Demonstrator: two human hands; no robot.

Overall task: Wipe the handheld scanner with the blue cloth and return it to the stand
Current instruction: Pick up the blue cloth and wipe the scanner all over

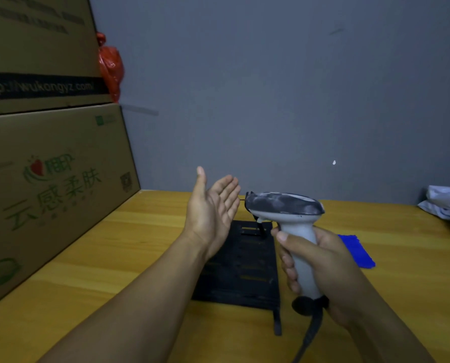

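Against a bare grey wall (271, 87), on a yellow wooden table (114, 258) flanked by stacked cardboard boxes (51, 179), a person holds a handheld scanner (294, 231) upright in the right hand (321, 260). That hand is wrapped closed around the pale grey handle, thumb laid across its near face, with the dark, smudged head pointing away toward the left hand and the black cable (310, 326) trailing from the butt below the wrist. The scanner's long axis runs nearly vertical, handle down, head level above the far end of the black stand (239, 268), which lies flat on the table between the two forearms, just beside and below the gripping hand.

The left hand (213, 208) hangs open and empty, palm turned inward, fingers straight and together, raised close to the tip of the scanner's head without clearly touching it.

The blue cloth (356, 251) lies flat on the table on the outer side of the right hand, partly hidden behind its knuckles and well apart from the left hand. The right hand is nearer the cloth but occupied; the free left would have to cross over the stand and scanner to reach it. Judging by the grey smears on the head, wiping appears not yet done.
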